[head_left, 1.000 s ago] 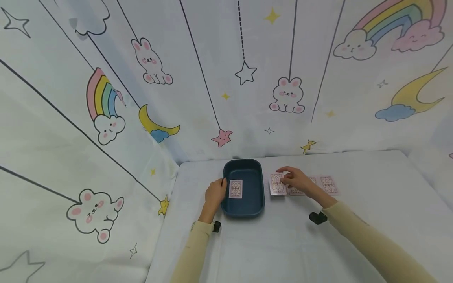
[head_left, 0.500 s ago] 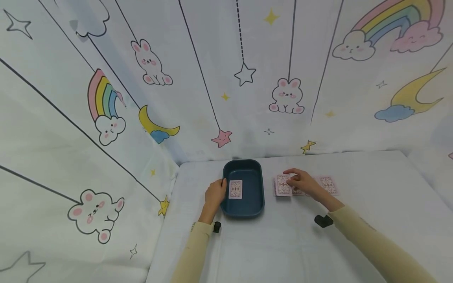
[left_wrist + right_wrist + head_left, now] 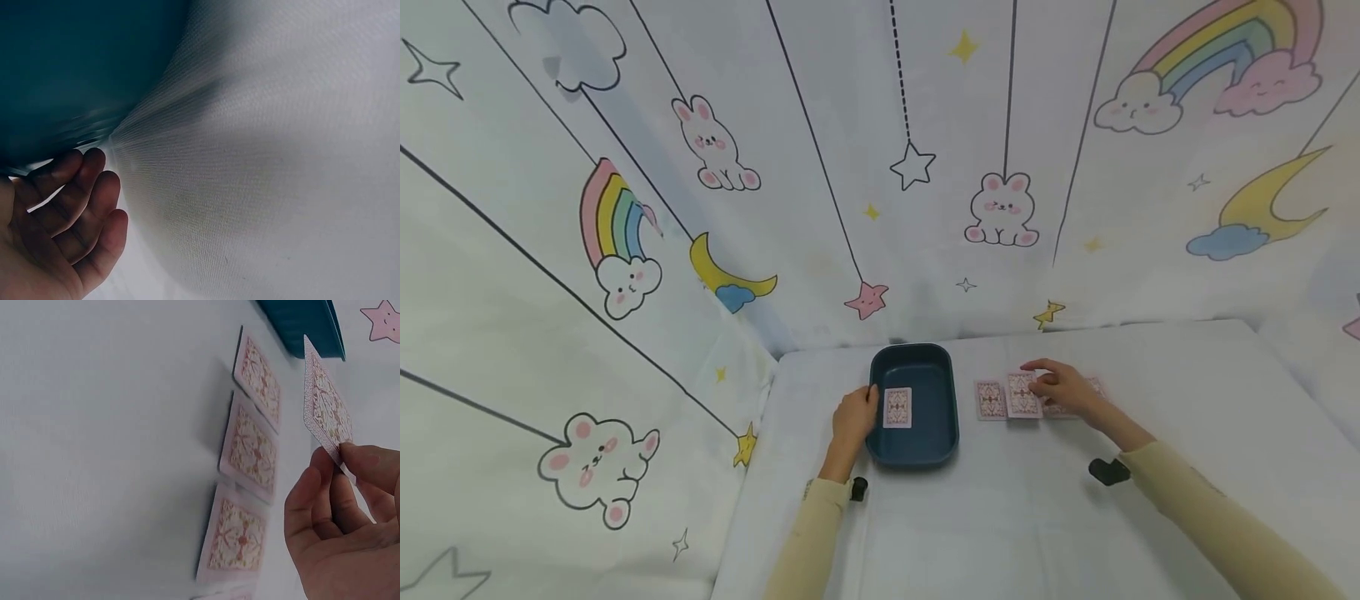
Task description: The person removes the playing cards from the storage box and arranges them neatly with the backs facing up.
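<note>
In the head view my left hand [image 3: 855, 415] grips the left rim of a dark blue tray [image 3: 919, 457]. The left wrist view has its fingers curved against the tray's outer wall [image 3: 75, 69]; the thumb's grip is hidden there. One playing card [image 3: 897, 407] lies back-up inside the tray. To the right, my right hand [image 3: 1067, 392] pinches another playing card [image 3: 1023, 394] between thumb and fingers. The right wrist view has this held card [image 3: 326, 403] tilted above the table, over a row of back-up cards [image 3: 250, 451].
The row's leftmost card [image 3: 990, 401] lies just right of the tray, and my right hand partly covers cards farther right. A white cloth covers the table [image 3: 970, 525]. Behind it hangs a white curtain [image 3: 820, 208] printed with cartoons.
My right hand has moved rightward along the row with the pinched card, uncovering the leftmost card. My left hand stays on the tray. The head view has shifted slightly.
</note>
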{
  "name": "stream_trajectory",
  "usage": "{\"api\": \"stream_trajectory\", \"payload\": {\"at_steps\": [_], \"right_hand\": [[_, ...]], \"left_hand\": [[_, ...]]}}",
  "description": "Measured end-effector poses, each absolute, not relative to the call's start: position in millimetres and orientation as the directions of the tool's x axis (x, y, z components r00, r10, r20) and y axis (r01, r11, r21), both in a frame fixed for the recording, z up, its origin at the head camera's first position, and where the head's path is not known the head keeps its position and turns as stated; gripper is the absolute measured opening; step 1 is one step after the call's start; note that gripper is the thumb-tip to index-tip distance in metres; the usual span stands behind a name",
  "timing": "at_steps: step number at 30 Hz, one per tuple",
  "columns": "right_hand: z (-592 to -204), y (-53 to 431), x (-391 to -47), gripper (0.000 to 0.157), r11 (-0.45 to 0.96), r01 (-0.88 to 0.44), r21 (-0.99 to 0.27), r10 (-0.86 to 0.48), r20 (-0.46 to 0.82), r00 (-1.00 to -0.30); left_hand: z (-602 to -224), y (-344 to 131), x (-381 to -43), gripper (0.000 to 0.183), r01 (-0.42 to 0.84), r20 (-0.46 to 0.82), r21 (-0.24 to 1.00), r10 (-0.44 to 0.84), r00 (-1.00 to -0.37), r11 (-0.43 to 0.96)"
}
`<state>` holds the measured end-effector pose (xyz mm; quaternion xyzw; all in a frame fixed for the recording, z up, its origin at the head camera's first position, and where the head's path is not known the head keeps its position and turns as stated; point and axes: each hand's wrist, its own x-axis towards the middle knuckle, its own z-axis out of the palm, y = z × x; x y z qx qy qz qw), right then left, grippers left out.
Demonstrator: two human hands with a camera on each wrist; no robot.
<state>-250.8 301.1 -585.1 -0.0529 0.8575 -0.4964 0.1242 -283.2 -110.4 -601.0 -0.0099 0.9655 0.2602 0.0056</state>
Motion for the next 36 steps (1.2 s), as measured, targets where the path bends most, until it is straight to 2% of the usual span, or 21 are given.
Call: {"api": "stream_trajectory", "payload": {"at_steps": [8,15,36], "right_hand": [[-580.1,320.6,-250.6,0.046,0.540,0.038,-0.841,-0.199,-0.171,-0.965],[-576.2,336.1,-247.0,0.045,0.543,0.010,-0.840,-0.206,-0.145,-0.968],[-570.3,373.4,-235.3,0.050,0.614,0.071,-0.786,-0.144,-0.200,-0.969]], "left_hand": [[-604.4,-108.7,-283.1,0.045,-0.022,-0.004,0.496,-0.023,-1.000,0.868],[-603.3,-108.9,-282.2,0.045,0.030,0.045,0.503,0.008,-0.999,0.864],[-605.4,-109.5,-282.1,0.044,0.020,0.031,0.491,0.005,-0.999,0.871]]}}
